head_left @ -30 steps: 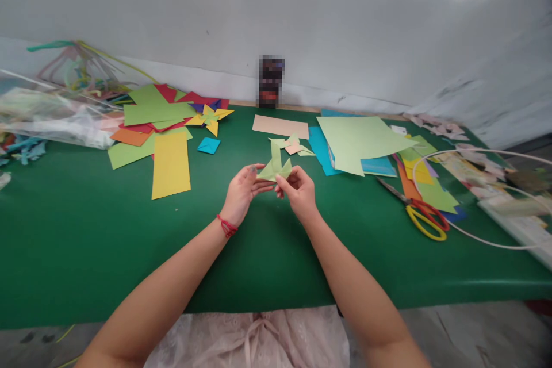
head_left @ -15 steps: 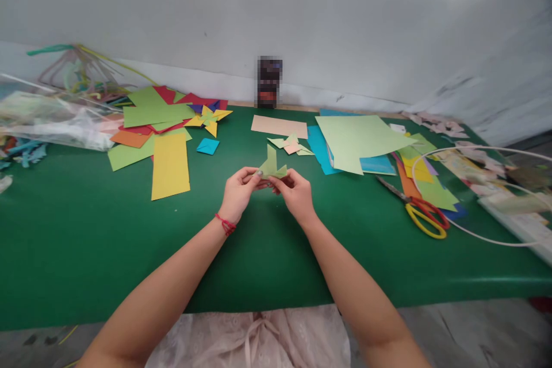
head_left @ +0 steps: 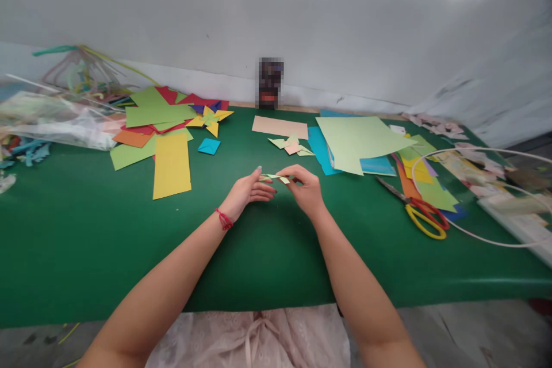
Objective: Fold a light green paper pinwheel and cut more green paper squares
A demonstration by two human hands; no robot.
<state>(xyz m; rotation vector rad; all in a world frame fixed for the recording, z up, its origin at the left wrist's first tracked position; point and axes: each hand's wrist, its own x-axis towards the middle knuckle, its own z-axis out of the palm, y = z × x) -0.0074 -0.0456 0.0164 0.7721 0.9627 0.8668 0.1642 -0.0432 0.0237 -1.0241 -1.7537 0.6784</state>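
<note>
Holding pale-green folded-paper piece (head_left: 273, 176) at frame centre: right hand (head_left: 305, 185) pinching, left hand (head_left: 245, 191) loosely spread at its left end. We find folds made, completion unclear; peach-and-green folded-paper star (head_left: 293, 146) shaped, above; yellow rectangular paper (head_left: 172, 167), left, unfolded.

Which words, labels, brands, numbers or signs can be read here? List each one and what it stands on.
No readable text.
Dark object by the wall: pixelated, unreadable.
Small white card: too small to read.
Folded green paper at the hands: no text visible.
</note>
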